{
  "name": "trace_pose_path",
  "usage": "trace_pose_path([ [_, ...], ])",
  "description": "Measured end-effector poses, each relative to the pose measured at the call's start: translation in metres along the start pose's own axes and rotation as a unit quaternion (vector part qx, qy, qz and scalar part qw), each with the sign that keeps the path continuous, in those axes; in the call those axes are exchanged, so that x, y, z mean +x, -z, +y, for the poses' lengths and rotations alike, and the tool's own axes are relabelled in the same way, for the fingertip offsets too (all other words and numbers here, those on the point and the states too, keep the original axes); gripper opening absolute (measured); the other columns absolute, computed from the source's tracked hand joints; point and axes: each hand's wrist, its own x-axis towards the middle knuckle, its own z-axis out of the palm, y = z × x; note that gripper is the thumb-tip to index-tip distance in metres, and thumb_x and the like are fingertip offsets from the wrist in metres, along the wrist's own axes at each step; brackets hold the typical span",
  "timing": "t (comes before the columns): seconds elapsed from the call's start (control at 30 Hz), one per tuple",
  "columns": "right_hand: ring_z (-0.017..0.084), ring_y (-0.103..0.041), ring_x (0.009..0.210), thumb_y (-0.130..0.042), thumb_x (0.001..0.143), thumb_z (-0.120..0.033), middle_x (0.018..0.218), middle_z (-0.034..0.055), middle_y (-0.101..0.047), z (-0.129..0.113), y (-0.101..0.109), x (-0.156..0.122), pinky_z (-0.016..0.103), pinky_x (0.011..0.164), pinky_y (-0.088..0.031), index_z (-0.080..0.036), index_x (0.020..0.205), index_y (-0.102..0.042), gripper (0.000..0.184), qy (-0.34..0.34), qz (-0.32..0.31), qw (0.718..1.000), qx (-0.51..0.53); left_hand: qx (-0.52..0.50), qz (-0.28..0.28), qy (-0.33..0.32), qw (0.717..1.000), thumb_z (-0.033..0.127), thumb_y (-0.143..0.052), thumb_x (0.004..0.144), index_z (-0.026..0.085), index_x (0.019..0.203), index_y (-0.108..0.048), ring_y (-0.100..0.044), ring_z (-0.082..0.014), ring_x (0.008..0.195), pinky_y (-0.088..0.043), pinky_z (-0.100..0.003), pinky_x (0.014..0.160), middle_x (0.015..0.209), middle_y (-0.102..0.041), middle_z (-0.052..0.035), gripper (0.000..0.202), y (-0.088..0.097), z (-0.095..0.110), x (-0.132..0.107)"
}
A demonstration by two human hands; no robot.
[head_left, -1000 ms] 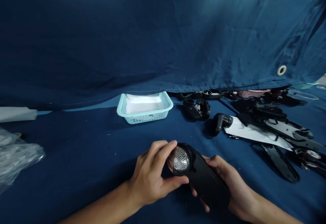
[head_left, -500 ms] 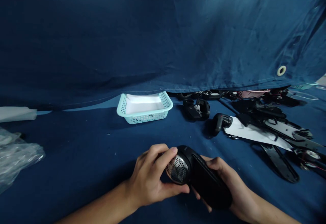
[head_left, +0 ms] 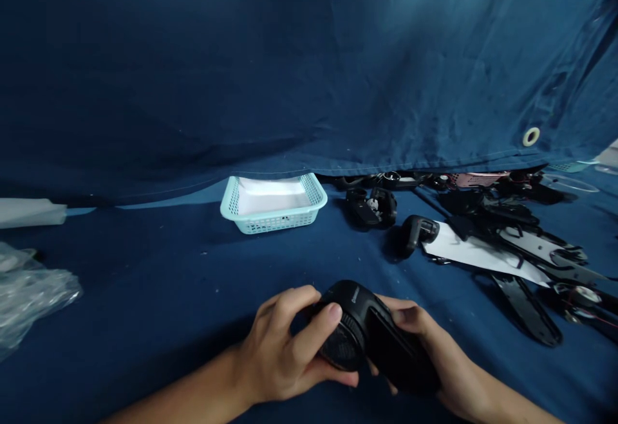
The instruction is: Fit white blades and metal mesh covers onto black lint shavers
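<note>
A black fabric shaver (head_left: pixel 393 340) is held between my two hands, low in the middle of the view. My right hand (head_left: pixel 434 340) wraps around its handle, with the thumb on top. At its round head, my left hand (head_left: pixel 292 343) has closed its fingers on the ribbed rim; the thumb is underneath. The head's round face is dark and tilted downward, partly covered by my fingers. Small pale lettering shows on the housing above the head.
A light-blue basket (head_left: pixel 275 223) lined with white paper stands by the hanging blue cloth (head_left: pixel 290 76). To the right lie black shaver housings (head_left: pixel 371 207), a curved black part (head_left: pixel 418 234), a long shell (head_left: pixel 528 311) and white paper (head_left: pixel 476 253). Clear plastic wrap (head_left: pixel 36 298) lies left.
The fabric shaver has turned so its head faces further down; its perforated silver face showed before, and lettering now shows on top. My left fingers have shifted slightly with the head.
</note>
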Motion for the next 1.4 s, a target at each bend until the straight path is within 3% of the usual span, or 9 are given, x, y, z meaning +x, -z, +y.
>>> trace_pose_path([
  [0.2,0.019,-0.061,0.066,-0.043,0.090,-0.048,0.078,0.0068,-0.070,0.000,0.002,-0.001,0.029,0.060,-0.048,-0.018,0.133,-0.056,0.054,0.017,0.007,1.000,0.002,-0.014,-0.018,0.002,1.000,0.051,-0.057,0.092,0.014,0.144,-0.035,-0.060,-0.0227,0.100,-0.063,-0.033,0.075,0.116,-0.050,-0.0144,0.068,-0.001,-0.001,0.001],
  [0.33,0.020,-0.066,0.067,-0.040,0.092,-0.036,0.087,0.0086,-0.073,0.002,0.002,0.005,0.036,0.069,-0.051,-0.019,0.133,-0.058,0.048,0.033,-0.022,0.997,0.072,-0.069,-0.052,0.051,0.995,0.042,-0.058,0.094,0.018,0.147,-0.032,-0.058,-0.0234,0.106,-0.062,-0.034,0.079,0.125,-0.046,-0.0154,0.063,-0.005,-0.003,0.001],
  [0.43,0.024,-0.069,0.080,-0.040,0.091,-0.029,0.096,0.0104,-0.074,0.001,0.000,0.009,0.041,0.076,-0.053,-0.019,0.132,-0.060,0.046,0.036,-0.044,0.991,0.122,-0.097,-0.088,0.087,0.988,0.035,-0.055,0.095,0.015,0.146,-0.033,-0.057,-0.0266,0.113,-0.062,-0.038,0.083,0.130,-0.045,-0.0185,0.059,-0.008,-0.006,0.002],
  [0.57,0.028,-0.065,0.103,-0.052,0.086,-0.024,0.118,0.0071,-0.070,0.005,0.005,0.013,0.044,0.085,-0.052,-0.027,0.134,-0.058,0.048,0.075,0.033,0.992,0.092,-0.107,-0.107,0.120,0.981,0.018,-0.058,0.091,0.012,0.141,-0.035,-0.055,-0.0279,0.120,-0.060,-0.041,0.088,0.134,-0.048,-0.0204,0.055,-0.012,-0.010,0.000],
  [0.7,0.032,-0.050,0.128,-0.067,0.083,-0.027,0.137,0.0045,-0.059,0.011,0.011,0.014,0.049,0.101,-0.043,-0.033,0.134,-0.056,0.053,0.126,0.094,0.987,-0.014,-0.109,-0.097,0.150,0.978,0.012,-0.060,0.087,0.014,0.136,-0.035,-0.054,-0.0267,0.123,-0.057,-0.044,0.093,0.136,-0.049,-0.0199,0.055,-0.015,-0.009,0.000],
  [0.83,0.031,-0.052,0.127,-0.070,0.083,-0.033,0.138,0.0057,-0.058,0.013,0.007,0.013,0.051,0.105,-0.041,-0.036,0.135,-0.053,0.055,0.145,0.113,0.982,-0.049,-0.095,-0.113,0.144,0.978,0.016,-0.066,0.083,0.014,0.136,-0.036,-0.042,-0.0322,0.135,-0.046,-0.055,0.105,0.145,-0.040,-0.0210,0.061,-0.013,-0.004,0.004],
  [1.0,0.024,-0.055,0.121,-0.071,0.085,-0.032,0.137,0.0033,-0.055,0.015,0.002,0.012,0.043,0.101,-0.046,-0.041,0.137,-0.046,0.058,0.148,0.117,0.980,-0.065,-0.092,-0.158,0.096,0.978,0.034,-0.072,0.082,0.019,0.138,-0.038,-0.024,-0.0392,0.143,-0.033,-0.063,0.111,0.155,-0.024,-0.0178,0.067,-0.011,-0.001,0.007],
  [1.23,0.022,-0.058,0.115,-0.074,0.083,-0.032,0.134,0.0038,-0.053,0.017,0.001,0.014,0.039,0.095,-0.052,-0.041,0.134,-0.043,0.060,0.160,0.106,0.980,-0.056,-0.152,-0.196,0.129,0.960,0.037,-0.072,0.084,0.026,0.137,-0.039,-0.013,-0.0400,0.147,-0.029,-0.063,0.114,0.161,-0.008,-0.0128,0.064,-0.010,0.001,0.005],
  [1.4,0.024,-0.053,0.125,-0.076,0.082,-0.032,0.133,0.0030,-0.054,0.021,0.000,0.017,0.037,0.096,-0.053,-0.040,0.131,-0.047,0.057,0.159,0.108,0.980,-0.054,-0.181,-0.211,0.187,0.942,0.059,-0.080,0.068,0.027,0.132,-0.039,-0.012,-0.0427,0.147,-0.029,-0.067,0.112,0.161,-0.010,-0.0140,0.083,-0.007,0.008,0.006],
])
